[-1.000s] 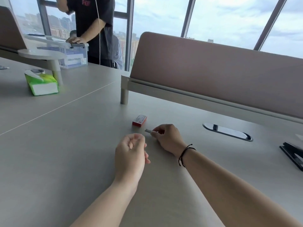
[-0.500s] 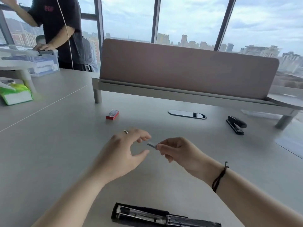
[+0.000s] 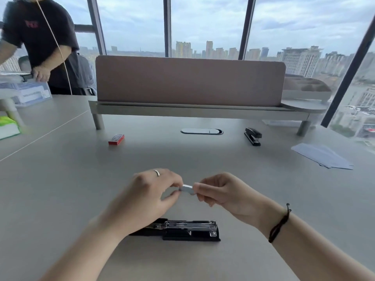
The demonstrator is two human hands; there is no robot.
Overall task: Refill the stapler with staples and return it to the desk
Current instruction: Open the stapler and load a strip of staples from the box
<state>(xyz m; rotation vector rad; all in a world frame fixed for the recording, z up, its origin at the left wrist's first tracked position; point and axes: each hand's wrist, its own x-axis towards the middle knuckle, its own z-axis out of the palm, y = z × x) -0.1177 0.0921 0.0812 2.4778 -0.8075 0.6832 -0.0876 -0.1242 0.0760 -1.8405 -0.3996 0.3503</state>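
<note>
Currently logged: one strip of staples (image 3: 187, 189), silver, short, held level above the surface (image 3: 60, 179) between two hands. Left hand (image 3: 146, 197), ring on one finger, pinches the strip's left end between thumb and fingertips; right hand (image 3: 221, 192), dark cord at the wrist, pinches the right end the same way. Open stapler (image 3: 182, 230), black, lies flat on the surface at 6 o'clock from the hands, directly below them, its metal channel facing up and its left end hidden under the left wrist. Staple box (image 3: 116, 139), red, sits at 11 o'clock, well apart. Second stapler (image 3: 253, 136), black and closed, rests at 1 o'clock, near the cable port (image 3: 201, 131); loose papers (image 3: 322, 156) lie at 2 o'clock. Risks, as judged: a strip gripped at both ends is likely brittle, and any twist or bend between the hands could snap it, scattering pieces across the surface. Whether the channel already holds staples cannot be told. Lowered tilted or with legs up, the strip could jam or ride on the rail. The stapler lies loose, held by neither hand, so pressing the strip in may skid it. Confusion with the second stapler is possible at the return step.
</note>
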